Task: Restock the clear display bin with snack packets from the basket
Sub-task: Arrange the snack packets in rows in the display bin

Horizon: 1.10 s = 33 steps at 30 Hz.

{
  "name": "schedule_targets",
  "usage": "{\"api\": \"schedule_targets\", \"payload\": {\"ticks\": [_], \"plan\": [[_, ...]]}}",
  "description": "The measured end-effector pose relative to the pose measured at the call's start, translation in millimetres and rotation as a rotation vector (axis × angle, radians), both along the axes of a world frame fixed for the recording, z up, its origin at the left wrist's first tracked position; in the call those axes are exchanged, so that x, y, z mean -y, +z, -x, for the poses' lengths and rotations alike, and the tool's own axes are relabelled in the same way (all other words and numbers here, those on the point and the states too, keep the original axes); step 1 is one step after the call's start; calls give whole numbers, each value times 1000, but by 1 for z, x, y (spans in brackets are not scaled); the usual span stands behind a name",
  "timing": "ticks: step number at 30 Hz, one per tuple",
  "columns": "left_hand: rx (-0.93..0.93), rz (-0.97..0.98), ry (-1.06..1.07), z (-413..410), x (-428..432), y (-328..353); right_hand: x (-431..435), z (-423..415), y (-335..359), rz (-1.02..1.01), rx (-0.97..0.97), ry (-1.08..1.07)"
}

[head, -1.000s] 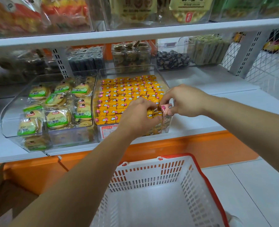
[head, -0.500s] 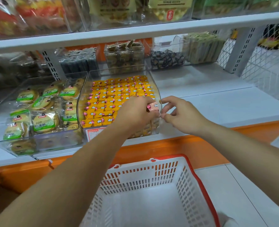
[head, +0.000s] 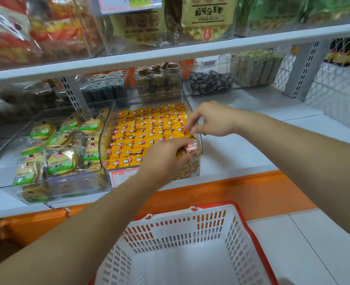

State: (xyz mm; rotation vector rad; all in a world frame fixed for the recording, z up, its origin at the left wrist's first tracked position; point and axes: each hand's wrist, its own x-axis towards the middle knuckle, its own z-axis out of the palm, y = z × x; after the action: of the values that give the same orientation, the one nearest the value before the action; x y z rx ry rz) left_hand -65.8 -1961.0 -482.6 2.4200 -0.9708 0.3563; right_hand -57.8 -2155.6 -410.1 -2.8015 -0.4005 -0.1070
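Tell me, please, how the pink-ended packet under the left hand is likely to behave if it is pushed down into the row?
The pink-ended packet looks small and foil-wrapped, so probably light and slippery. Tilted at the clear bin front corner under the left hand, it may slide rather than roll.

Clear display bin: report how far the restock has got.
Done: the clear display bin holds packed rows of orange snack packets, and the visible part of the basket looks empty. In hand: the left hand sets a pink-ended packet at the front right corner; the right hand hovers over the rows. Left: seating it.
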Motion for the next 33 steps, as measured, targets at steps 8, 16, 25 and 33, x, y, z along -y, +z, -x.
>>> {"api": "schedule_targets", "payload": {"ticks": [8, 16, 25, 33], "plan": [[86, 134, -22, 4, -2, -18, -24, -26, 2, 273, -218, 8], [65, 198, 0, 3, 0, -21, -25, -24, -4, 332, -154, 41], [-119, 152, 15, -10, 9, -4, -4, -6, -11, -250, 214, -159], [-198, 127, -4, -15, 13, -2, -5, 3, -8, -122, 270, -121]]}}
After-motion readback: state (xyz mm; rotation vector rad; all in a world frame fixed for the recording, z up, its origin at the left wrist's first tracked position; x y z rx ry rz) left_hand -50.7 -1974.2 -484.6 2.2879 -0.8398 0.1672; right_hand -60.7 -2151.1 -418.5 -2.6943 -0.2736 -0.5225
